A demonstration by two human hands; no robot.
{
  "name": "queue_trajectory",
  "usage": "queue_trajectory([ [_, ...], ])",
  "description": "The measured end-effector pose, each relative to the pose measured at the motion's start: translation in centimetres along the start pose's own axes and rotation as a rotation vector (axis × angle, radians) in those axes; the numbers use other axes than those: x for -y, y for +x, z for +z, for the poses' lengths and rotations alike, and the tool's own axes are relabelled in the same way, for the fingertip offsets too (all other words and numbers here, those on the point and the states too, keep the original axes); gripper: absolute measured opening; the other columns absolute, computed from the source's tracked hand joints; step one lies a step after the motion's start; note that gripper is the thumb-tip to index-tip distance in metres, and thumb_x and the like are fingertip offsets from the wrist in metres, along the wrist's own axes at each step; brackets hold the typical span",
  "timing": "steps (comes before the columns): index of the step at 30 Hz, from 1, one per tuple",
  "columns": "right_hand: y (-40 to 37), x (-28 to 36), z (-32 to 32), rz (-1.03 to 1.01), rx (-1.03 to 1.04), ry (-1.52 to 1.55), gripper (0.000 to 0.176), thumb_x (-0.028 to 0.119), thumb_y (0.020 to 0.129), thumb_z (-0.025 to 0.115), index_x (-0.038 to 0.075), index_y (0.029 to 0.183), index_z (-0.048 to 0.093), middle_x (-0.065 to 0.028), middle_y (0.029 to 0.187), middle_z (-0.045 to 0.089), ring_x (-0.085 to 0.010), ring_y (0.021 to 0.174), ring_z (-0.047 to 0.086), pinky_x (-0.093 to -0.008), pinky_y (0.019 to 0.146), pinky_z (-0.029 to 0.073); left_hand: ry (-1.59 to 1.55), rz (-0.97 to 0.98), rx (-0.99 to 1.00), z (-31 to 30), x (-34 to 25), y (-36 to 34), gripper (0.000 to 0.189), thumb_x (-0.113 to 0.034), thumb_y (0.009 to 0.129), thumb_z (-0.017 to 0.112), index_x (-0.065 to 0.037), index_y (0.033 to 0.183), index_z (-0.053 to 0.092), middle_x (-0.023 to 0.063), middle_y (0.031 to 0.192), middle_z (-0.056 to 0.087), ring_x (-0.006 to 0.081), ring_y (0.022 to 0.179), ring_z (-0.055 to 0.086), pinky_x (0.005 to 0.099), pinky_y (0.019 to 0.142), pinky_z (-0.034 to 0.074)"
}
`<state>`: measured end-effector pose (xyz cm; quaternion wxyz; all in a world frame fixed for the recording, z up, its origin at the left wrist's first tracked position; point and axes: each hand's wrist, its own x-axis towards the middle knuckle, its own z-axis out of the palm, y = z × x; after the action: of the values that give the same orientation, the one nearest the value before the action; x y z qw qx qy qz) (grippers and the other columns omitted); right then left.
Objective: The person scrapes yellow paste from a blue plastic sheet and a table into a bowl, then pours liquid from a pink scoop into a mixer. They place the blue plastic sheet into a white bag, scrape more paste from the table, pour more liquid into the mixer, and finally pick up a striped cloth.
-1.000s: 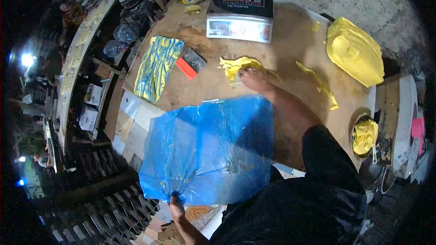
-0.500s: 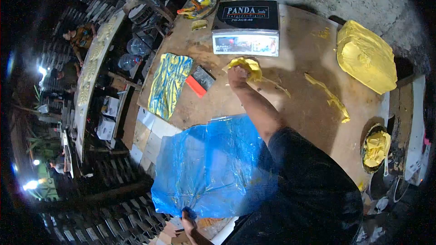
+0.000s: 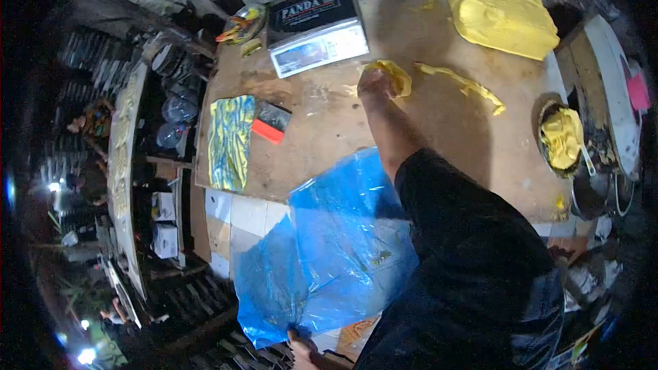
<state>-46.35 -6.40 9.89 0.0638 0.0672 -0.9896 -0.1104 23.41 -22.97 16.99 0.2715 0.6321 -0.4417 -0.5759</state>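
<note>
My left hand (image 3: 301,351) pinches the lower edge of a blue plastic sheet (image 3: 343,233), closed on it. The sheet hangs at the front of the table, its upper part over the table edge. My right hand (image 3: 380,85) is on a small lump of yellow margarine-like fat (image 3: 401,77) on the table, with its fingers curled into it; the fingertips are partly hidden. A yellow smear (image 3: 466,84) lies to the right of that hand. To the left are a crumpled yellow-smeared blue sheet (image 3: 232,140) and a red-and-black block-shaped thing (image 3: 272,123).
A box-shaped digital scale (image 3: 317,27) stands at the back, beside a bowl of orange and yellow things (image 3: 243,24). A large yellow block (image 3: 504,17) sits back right. A bowl (image 3: 563,138) of yellow fat is at the right edge. A person (image 3: 89,120) is by a long board far left.
The view has turned and shifted, so the table things appear further up and left. My left hand still holds the blue sheet, now folded over more; my right hand stays on the yellow lump.
</note>
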Motion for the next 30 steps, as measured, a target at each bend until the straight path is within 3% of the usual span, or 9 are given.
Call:
queue_trajectory([
  [1,-0.2,-1.5,1.7,-0.057,-0.076,-0.145,0.024,0.017,0.069,0.053,0.006,0.089,0.06,-0.0089,0.085,0.059,-0.0258,0.077,0.058,-0.0338,0.061,0.049,0.011,-0.008,0.013,-0.5,0.0,0.6,0.017,-0.021,0.08,0.042,-0.009,0.088,0.05,0.0035,0.073,0.05,0.0148,0.057,0.047,0.0276,0.047,0.038],
  [3,2.5,-5.3,4.4,0.198,0.135,0.297,0.023,0.019,0.069,0.055,0.004,0.085,0.061,-0.0123,0.087,0.059,-0.0267,0.08,0.058,-0.037,0.063,0.049,0.003,-0.001,0.112,-0.4,0.2,1.3,0.016,-0.02,0.078,0.043,-0.009,0.087,0.05,0.0031,0.073,0.05,0.0145,0.057,0.046,0.0277,0.046,0.037],
  [6,2.5,-11.1,3.5,-0.013,0.413,0.077,0.024,0.021,0.072,0.053,0.002,0.085,0.061,-0.0139,0.093,0.059,-0.0275,0.083,0.058,-0.0378,0.068,0.049,-0.089,0.037,0.089,3.3,-1.4,1.3,0.016,-0.019,0.077,0.044,-0.008,0.086,0.051,0.0026,0.072,0.05,0.0143,0.054,0.045,0.0271,0.044,0.035],
  [7,2.3,-12.7,3.2,-0.02,0.436,0.063,0.024,0.021,0.072,0.052,0.002,0.085,0.06,-0.0135,0.091,0.058,-0.027,0.082,0.058,-0.0376,0.067,0.048,0.095,0.219,0.26,4.0,-2.5,0.0,0.018,-0.02,0.077,0.044,-0.007,0.086,0.052,0.0041,0.073,0.051,0.0154,0.055,0.046,0.0271,0.045,0.037],
  [11,-0.2,-17.3,5.1,0.168,0.388,0.118,0.021,0.021,0.073,0.051,0.004,0.083,0.06,-0.012,0.086,0.057,-0.0252,0.078,0.056,-0.0369,0.064,0.047,-0.021,0.101,0.244,7.5,-4.6,-0.8,0.022,-0.019,0.077,0.044,-0.004,0.09,0.053,0.0051,0.074,0.051,0.0159,0.057,0.047,0.0282,0.047,0.038],
  [20,-5.9,-26.1,6.6,0.432,0.324,0.178,0.017,0.021,0.076,0.048,0.007,0.078,0.058,-0.0084,0.075,0.054,-0.0212,0.068,0.054,-0.0352,0.058,0.045,0.053,0.159,0.348,9.2,-5.6,1.8,0.026,-0.019,0.077,0.044,-0.002,0.095,0.051,0.007,0.082,0.052,0.0174,0.066,0.048,0.0304,0.056,0.04],
  [26,-11.5,-28.9,6.7,0.381,0.245,0.145,0.016,0.021,0.078,0.045,0.009,0.074,0.056,-0.006,0.067,0.052,-0.0185,0.062,0.052,-0.0341,0.054,0.043,0.076,0.213,0.428,8.3,-5.5,4.5,0.028,-0.018,0.077,0.043,-0.001,0.098,0.05,0.0082,0.087,0.052,0.0184,0.072,0.049,0.0319,0.061,0.041],
  [30,-14.8,-30.9,11.8,0.214,0.061,0.024,0.017,0.022,0.079,0.044,0.011,0.072,0.055,-0.0042,0.063,0.049,-0.0169,0.058,0.05,-0.0331,0.052,0.041,0.1,0.232,0.459,7.6,-5.6,5.9,0.03,-0.018,0.077,0.043,0.0,0.101,0.049,0.009,0.091,0.052,0.0191,0.076,0.05,0.0329,0.065,0.042],
])
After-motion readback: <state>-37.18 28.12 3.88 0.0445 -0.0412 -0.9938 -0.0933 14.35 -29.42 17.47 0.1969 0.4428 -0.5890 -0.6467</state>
